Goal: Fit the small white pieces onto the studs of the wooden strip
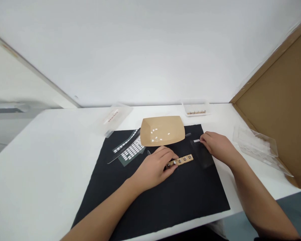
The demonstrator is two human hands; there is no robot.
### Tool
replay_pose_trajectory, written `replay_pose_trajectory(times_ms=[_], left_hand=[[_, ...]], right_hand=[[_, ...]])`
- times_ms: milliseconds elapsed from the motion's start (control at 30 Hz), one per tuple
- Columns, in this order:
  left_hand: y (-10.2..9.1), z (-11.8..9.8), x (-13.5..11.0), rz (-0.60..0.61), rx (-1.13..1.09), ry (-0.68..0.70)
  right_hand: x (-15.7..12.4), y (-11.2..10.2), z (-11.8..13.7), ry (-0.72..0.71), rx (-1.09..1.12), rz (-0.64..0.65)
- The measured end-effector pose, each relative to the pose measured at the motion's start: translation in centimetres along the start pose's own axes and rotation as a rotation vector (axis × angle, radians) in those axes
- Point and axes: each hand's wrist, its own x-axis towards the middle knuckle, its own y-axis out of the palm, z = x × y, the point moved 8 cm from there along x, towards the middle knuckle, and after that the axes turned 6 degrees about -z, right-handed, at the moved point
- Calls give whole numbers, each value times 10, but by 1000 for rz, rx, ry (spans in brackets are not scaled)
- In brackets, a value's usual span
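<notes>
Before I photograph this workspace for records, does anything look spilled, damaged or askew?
Nothing looks spilled or damaged. Mildly askew: the clear plastic case at left sits slanted, one corner at the edge of the black mat.

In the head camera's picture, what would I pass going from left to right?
Frosted plastic piece with reddish lettering → left hand → tan strip dotted with metal pieces → right hand → clear plastic container.

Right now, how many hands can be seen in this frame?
2: the left hand, with the wooden strip in its grip, and the right hand, beside the white pieces on a dark sheet.
</notes>
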Motion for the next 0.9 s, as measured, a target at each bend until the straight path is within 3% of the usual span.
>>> replay_pose_trajectory(times_ms=[200,300,500,667,900], left_hand=[[-1,1,0,3,-11,-6],[-1,0,-1,-16,-22,-2],[2,-2,-1,-117,-48,-4],[10,0,0,-139,-69,-75],[15,3,2,-148,-83,-108]], right_hand=[[-1,-2,-1,24,-4,9],[-1,-11,4,-3,35,-50],[-14,-39,55,-217,255,-245],[-25,-35,99,-391,199,-254],[-27,-35,108,-427,166,-271]])
